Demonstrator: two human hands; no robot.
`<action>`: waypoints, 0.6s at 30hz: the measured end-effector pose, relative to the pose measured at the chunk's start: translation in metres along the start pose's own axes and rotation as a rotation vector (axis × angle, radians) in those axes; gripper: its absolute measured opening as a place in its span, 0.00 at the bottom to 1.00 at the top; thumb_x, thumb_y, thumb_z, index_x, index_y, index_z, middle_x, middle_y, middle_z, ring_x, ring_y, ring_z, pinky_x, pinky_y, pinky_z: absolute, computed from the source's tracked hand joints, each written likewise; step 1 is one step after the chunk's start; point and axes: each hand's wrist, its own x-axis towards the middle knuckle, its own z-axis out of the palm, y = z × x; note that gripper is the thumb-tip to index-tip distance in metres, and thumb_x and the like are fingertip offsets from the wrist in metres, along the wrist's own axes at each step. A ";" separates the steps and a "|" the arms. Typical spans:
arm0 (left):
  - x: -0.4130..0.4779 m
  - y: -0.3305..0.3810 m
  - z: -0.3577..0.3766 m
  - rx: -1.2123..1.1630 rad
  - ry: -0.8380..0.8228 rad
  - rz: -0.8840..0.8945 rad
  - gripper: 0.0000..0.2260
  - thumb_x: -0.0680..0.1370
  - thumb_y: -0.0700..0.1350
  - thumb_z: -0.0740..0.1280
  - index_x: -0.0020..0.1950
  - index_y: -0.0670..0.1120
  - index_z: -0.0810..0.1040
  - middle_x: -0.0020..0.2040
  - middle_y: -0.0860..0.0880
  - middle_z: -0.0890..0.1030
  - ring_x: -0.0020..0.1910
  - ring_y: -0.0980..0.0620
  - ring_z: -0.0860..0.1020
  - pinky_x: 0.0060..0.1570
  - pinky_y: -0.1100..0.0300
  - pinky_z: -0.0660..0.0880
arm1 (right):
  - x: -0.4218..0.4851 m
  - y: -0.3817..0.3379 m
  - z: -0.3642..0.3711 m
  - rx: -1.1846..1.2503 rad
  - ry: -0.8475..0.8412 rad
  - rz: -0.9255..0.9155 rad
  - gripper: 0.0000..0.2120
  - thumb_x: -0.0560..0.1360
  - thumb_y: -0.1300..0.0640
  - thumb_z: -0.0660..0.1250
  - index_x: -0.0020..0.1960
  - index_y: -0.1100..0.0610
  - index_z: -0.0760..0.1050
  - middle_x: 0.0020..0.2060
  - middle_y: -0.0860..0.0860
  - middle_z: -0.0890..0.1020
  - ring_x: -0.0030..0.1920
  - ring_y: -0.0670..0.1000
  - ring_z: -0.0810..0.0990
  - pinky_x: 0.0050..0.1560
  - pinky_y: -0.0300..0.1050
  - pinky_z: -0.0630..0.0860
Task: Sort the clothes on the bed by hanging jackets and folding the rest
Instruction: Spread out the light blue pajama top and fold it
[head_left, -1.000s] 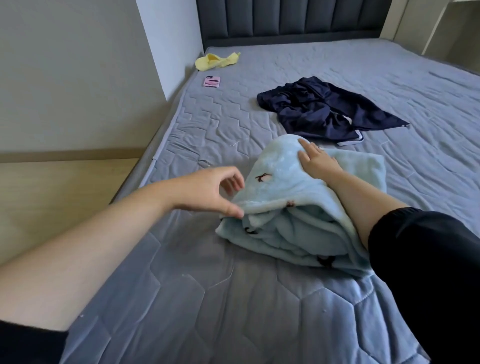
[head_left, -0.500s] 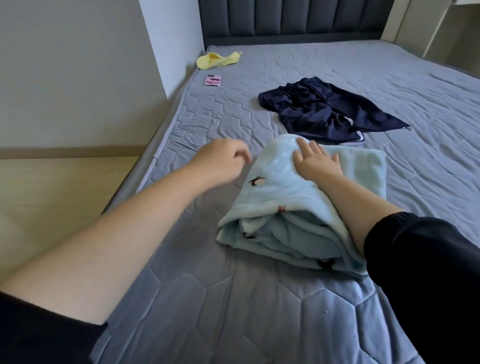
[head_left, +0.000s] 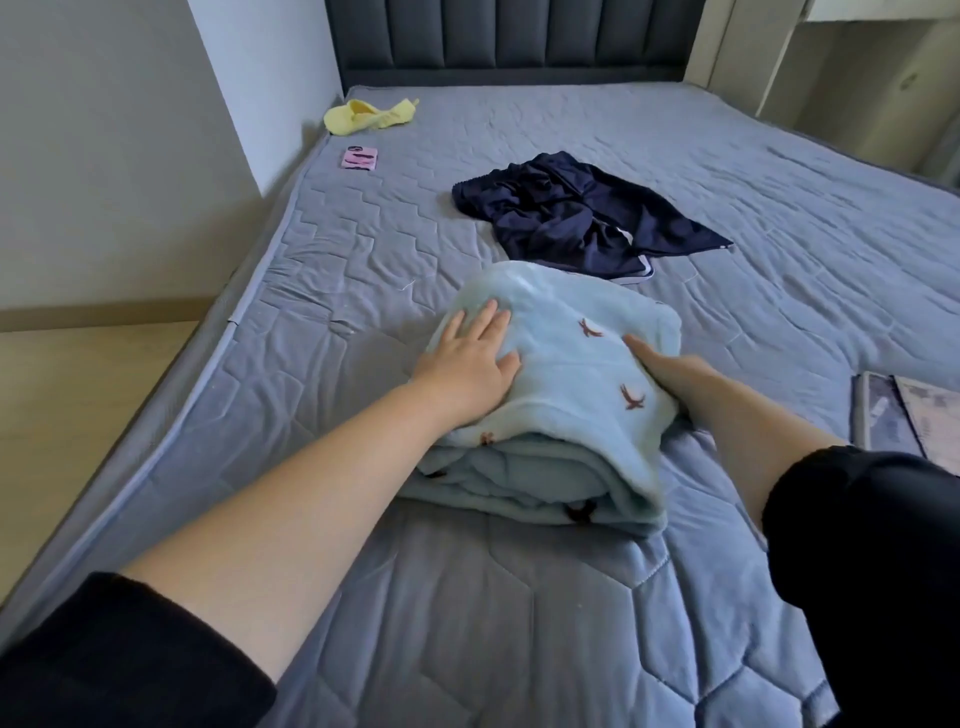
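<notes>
A folded light blue fleece garment (head_left: 571, 364) with small dark red bird prints lies on the grey quilted bed (head_left: 467, 623). My left hand (head_left: 470, 361) lies flat on its left top, fingers straight. My right hand (head_left: 670, 371) rests against its right side, thumb on the fleece and the fingers hidden behind the fold. Just beyond the fleece a crumpled navy garment (head_left: 576, 218) with white trim is spread on the bed. A small yellow cloth (head_left: 369, 115) sits near the headboard at the far left.
A pink phone (head_left: 359, 157) lies near the bed's left edge. The dark padded headboard (head_left: 514, 41) closes the far end. A wall corner (head_left: 249, 104) and pale floor (head_left: 67, 405) border the left side. Flat printed sheets (head_left: 909, 415) lie at the right.
My left hand moved from the air beside the fleece onto its top left and flattened. My right hand slid from the top to the right side. The camera shifted right.
</notes>
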 end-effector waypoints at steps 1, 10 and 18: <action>0.000 0.000 0.001 -0.003 0.004 0.008 0.26 0.82 0.55 0.47 0.79 0.53 0.44 0.78 0.58 0.40 0.77 0.50 0.41 0.75 0.49 0.45 | 0.000 0.003 -0.006 0.115 -0.146 0.087 0.46 0.64 0.31 0.70 0.71 0.59 0.64 0.63 0.57 0.76 0.60 0.60 0.77 0.64 0.57 0.72; -0.003 -0.018 -0.003 -0.088 -0.025 0.008 0.24 0.84 0.52 0.45 0.78 0.50 0.40 0.78 0.54 0.38 0.77 0.48 0.39 0.75 0.48 0.45 | -0.015 0.011 0.002 0.438 -0.923 0.080 0.35 0.61 0.32 0.71 0.58 0.56 0.81 0.59 0.57 0.80 0.59 0.59 0.80 0.51 0.57 0.79; -0.007 -0.031 -0.004 -0.295 0.022 0.007 0.24 0.84 0.51 0.48 0.78 0.51 0.43 0.79 0.52 0.42 0.77 0.50 0.43 0.75 0.50 0.45 | -0.036 -0.014 0.024 0.474 -0.584 -0.059 0.09 0.75 0.57 0.66 0.54 0.59 0.77 0.42 0.55 0.85 0.41 0.53 0.85 0.37 0.45 0.80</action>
